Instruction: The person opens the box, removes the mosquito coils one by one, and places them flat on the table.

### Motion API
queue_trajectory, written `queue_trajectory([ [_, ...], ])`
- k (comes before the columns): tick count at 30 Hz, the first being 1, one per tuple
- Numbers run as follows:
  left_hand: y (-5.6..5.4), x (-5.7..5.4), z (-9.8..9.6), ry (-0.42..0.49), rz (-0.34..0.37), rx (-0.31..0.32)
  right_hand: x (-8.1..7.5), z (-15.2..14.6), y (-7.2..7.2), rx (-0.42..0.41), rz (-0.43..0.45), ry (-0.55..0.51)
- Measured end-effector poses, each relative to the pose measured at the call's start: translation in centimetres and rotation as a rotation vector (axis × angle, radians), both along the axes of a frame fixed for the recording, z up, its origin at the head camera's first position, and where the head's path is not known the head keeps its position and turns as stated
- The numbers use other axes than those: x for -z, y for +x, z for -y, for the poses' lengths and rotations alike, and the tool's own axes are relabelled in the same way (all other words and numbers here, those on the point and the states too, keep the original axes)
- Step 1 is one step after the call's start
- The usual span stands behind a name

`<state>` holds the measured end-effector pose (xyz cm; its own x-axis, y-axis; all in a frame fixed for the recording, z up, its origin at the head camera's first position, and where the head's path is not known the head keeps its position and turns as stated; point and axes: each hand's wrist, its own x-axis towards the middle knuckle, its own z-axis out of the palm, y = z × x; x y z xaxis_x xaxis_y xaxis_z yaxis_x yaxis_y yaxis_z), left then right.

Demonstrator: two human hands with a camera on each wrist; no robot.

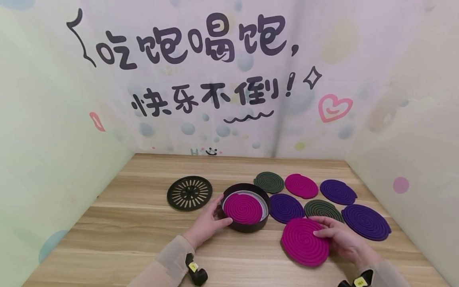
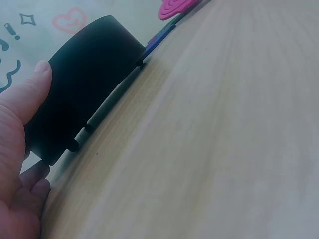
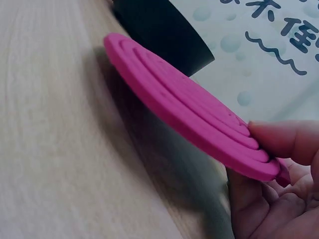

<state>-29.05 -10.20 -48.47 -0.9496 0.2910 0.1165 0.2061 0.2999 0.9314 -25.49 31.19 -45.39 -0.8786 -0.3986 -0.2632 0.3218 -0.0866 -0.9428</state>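
Note:
A round black mosquito coil box (image 1: 248,228) with a silvery inside stands on the table, a pink mosquito coil (image 1: 242,209) lying flat in it. My left hand (image 1: 206,226) grips the box at its left side, thumb near the front; in the left wrist view its thumb lies against the dark wall (image 2: 92,69). Between thumb and fingers, my right hand (image 1: 344,240) pinches the right edge of another pink mosquito coil (image 1: 305,243). This coil is held tilted above the table, right of the box, as the right wrist view shows it edge-on (image 3: 184,114).
A slotted black lid (image 1: 190,193) lies left of the box. To the right, several coils lie flat: green (image 1: 269,182), pink (image 1: 302,186), purple (image 1: 338,191), with more purple ones (image 1: 365,222) and a green one (image 1: 322,210) nearer. Printed walls enclose the wooden table (image 1: 118,223).

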Motion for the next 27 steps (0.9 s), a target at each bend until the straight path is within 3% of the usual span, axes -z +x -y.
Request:
queue_trajectory([
  [5,0.0,0.0,0.0,-0.002,0.003,0.000,0.0,0.1,0.1,-0.004,-0.004,0.075],
  [14,0.0,0.0,0.0,0.000,0.003,0.000,0.1,0.2,0.1,-0.005,-0.115,0.297],
  [20,0.0,0.0,0.0,-0.001,-0.001,-0.002,-0.5,0.8,0.5,0.059,-0.190,0.523],
  [27,0.0,0.0,0.0,-0.005,0.007,-0.001,-1.0,1.8,0.9,0.125,-0.204,0.642],
])
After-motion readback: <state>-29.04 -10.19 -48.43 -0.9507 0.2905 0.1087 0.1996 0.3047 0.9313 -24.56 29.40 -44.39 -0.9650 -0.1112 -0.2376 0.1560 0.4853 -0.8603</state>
